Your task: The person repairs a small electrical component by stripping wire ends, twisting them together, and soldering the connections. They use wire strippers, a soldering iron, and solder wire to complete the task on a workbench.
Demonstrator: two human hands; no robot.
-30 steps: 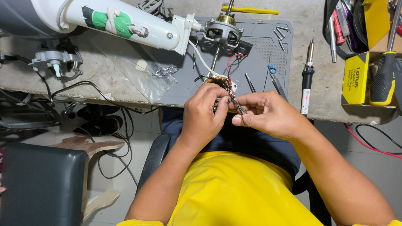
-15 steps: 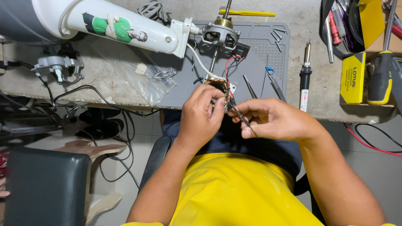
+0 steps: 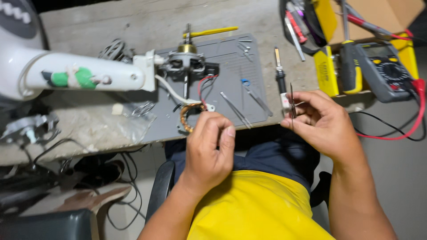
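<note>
My left hand (image 3: 209, 146) grips a copper-wound motor coil (image 3: 189, 116) at the near edge of the grey work mat (image 3: 231, 75); red, black and white wires run from the coil up to the fan motor (image 3: 187, 62). My right hand (image 3: 322, 120) is off to the right at the table edge, pinching thin metal tweezers (image 3: 292, 100) upright between thumb and fingers. A white fan stand (image 3: 84, 75) lies across the table, joined to the motor.
A second pair of tweezers (image 3: 235, 109) and a small blue-handled tool (image 3: 253, 95) lie on the mat. A soldering iron (image 3: 280, 75), yellow screwdriver (image 3: 211, 32), multimeter (image 3: 384, 69) with red leads and a cardboard box (image 3: 382, 13) sit right. A plastic bag (image 3: 111, 124) lies left.
My right hand has pulled away from the coil to the right, carrying the tweezers. My left hand stays on the coil. The view has shifted and closed in.
</note>
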